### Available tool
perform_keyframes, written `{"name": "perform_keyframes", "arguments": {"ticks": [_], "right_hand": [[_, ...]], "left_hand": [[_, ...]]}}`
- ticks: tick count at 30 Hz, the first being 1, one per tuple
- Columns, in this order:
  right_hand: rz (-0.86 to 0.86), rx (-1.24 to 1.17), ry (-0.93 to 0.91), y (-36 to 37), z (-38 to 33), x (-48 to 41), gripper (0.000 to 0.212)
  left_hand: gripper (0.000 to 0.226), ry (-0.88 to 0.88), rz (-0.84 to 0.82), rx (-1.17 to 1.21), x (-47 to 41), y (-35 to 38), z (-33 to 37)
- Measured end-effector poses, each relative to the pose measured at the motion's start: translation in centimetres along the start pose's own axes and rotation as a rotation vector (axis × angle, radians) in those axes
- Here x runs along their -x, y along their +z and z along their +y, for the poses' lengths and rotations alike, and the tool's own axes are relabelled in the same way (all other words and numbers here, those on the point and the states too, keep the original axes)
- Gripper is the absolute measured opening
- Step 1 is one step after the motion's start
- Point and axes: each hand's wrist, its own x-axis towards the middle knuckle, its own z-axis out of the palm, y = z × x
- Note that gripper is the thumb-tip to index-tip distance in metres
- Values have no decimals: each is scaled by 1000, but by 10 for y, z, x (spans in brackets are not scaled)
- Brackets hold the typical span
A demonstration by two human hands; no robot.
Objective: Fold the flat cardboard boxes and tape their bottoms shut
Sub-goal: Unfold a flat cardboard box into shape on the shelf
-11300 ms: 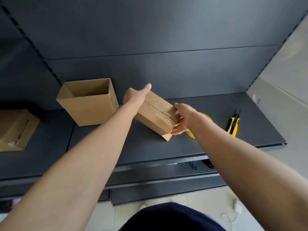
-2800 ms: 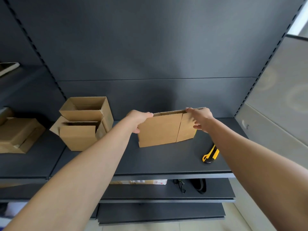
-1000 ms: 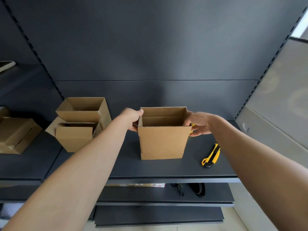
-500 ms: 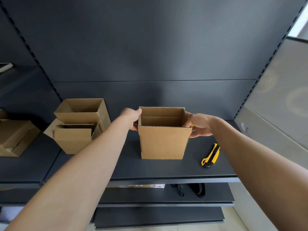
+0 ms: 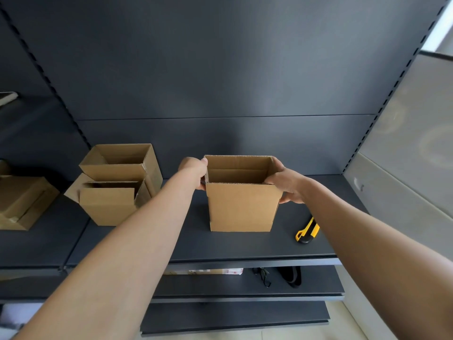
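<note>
The left hand (image 5: 193, 171) and right hand (image 5: 285, 184) clasp opposite walls of the box (image 5: 241, 207), fingers (image 5: 285, 200) curled round its edges, apparently squaring it upright on the shelf (image 5: 220, 244).

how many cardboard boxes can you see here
4. The middle box, gripped by the left hand and right hand; an upper box and lower box piled to its left; a far-left box. Another box may sit mostly hidden on the shelf below.

Box (image 5: 241, 207) on shelf (image 5: 220, 246), stacked boxes (image 5: 115, 187) left, knife (image 5: 307, 231) right
</note>
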Motion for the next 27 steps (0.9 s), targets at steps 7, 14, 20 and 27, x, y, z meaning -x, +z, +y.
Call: {"name": "perform_keyframes", "arguments": {"ticks": [7, 14, 20, 27], "right_hand": [[26, -42, -31, 1, 6, 1, 59], [75, -93, -1, 0, 8, -6, 90], [74, -70, 18, 0, 8, -7, 99], [2, -5, 11, -6, 8, -3, 93]], "left_hand": [[34, 19, -8, 55, 4, 2, -1], [21, 85, -70, 58, 16, 2, -6], [14, 79, -213, 116, 21, -3, -8], [7, 67, -174, 149, 22, -8, -1]]}}
